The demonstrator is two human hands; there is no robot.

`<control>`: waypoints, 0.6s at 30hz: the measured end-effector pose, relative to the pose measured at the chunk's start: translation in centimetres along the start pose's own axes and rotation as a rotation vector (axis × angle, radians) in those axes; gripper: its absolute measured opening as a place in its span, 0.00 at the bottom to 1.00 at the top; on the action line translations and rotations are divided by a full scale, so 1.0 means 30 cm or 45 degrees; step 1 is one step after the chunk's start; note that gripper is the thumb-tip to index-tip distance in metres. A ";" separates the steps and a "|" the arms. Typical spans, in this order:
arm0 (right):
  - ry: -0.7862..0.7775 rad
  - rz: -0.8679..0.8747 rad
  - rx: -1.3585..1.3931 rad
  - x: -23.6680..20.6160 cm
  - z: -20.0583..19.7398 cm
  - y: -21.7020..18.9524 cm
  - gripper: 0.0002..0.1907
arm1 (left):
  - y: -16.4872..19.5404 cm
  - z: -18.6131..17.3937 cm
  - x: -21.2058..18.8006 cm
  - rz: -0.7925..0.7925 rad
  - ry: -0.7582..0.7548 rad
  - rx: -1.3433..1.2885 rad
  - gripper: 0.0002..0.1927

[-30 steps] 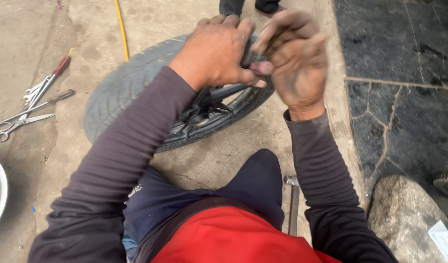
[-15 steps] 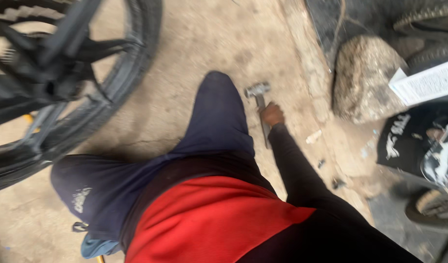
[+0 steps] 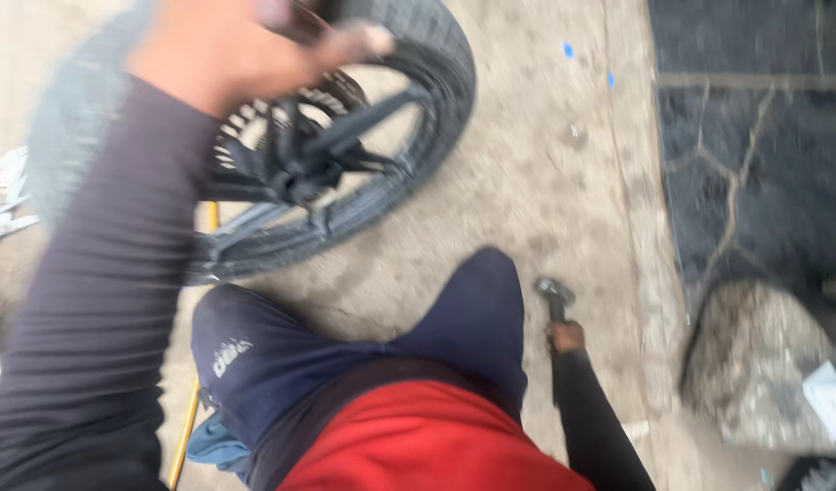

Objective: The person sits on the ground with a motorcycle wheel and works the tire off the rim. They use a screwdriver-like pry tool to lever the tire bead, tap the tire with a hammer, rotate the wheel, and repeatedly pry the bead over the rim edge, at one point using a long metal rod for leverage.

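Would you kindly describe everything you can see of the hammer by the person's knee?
The hammer lies low on the concrete ground, right of the bent knee. Its dull grey metal head points away from the person; the dark handle runs back into the right hand, which grips it. Motion blur hides finer detail.

The left hand point(image 3: 227, 50) is raised up front, blurred, fingers curled. The right hand point(image 3: 566, 336) hangs low beside the knee, fist closed.

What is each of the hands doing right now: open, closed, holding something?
Left hand: blurred, raised above the wheel; grip cannot be told.
Right hand: closed on the hammer.
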State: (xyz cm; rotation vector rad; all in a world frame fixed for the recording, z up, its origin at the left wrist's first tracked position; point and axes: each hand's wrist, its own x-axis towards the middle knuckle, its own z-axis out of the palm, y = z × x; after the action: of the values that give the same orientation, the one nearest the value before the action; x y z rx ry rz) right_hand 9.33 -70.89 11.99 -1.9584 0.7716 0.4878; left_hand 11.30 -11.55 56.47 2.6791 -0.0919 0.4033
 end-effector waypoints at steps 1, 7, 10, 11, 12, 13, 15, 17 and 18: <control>-0.077 0.020 0.024 -0.013 -0.007 -0.063 0.14 | -0.027 0.015 0.011 0.048 -0.003 0.121 0.32; -0.115 -0.708 -0.088 -0.272 0.034 -0.661 0.20 | -0.085 0.028 0.055 0.097 0.063 0.185 0.31; -0.217 -1.218 -0.122 -0.545 0.034 -1.063 0.19 | -0.088 0.023 0.065 0.157 0.163 0.207 0.30; -0.259 -1.345 -0.107 -0.658 0.021 -1.190 0.20 | -0.090 0.029 0.069 0.192 0.208 0.212 0.29; -0.400 -1.570 -0.103 -0.779 0.009 -1.313 0.24 | -0.099 0.037 0.078 0.179 0.203 0.212 0.29; -0.333 -1.888 -0.278 -0.899 -0.006 -1.425 0.25 | -0.108 0.047 0.086 0.170 0.200 0.212 0.29; -0.317 -2.285 -0.474 -1.121 -0.009 -1.622 0.26 | -0.131 0.062 0.104 0.140 0.185 0.203 0.29; -0.251 -2.637 -0.638 -1.284 0.038 -1.741 0.23 | -0.144 0.072 0.112 0.091 0.155 0.166 0.28; -0.167 -2.810 -0.737 -1.336 0.074 -1.782 0.20 | -0.146 0.073 0.112 0.104 0.189 0.175 0.28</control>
State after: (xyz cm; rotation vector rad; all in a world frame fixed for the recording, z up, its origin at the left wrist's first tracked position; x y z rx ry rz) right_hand 17.28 -37.15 69.15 -1.9729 -1.7926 -0.6051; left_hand 15.64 -8.50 53.79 2.7755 -0.1339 0.6550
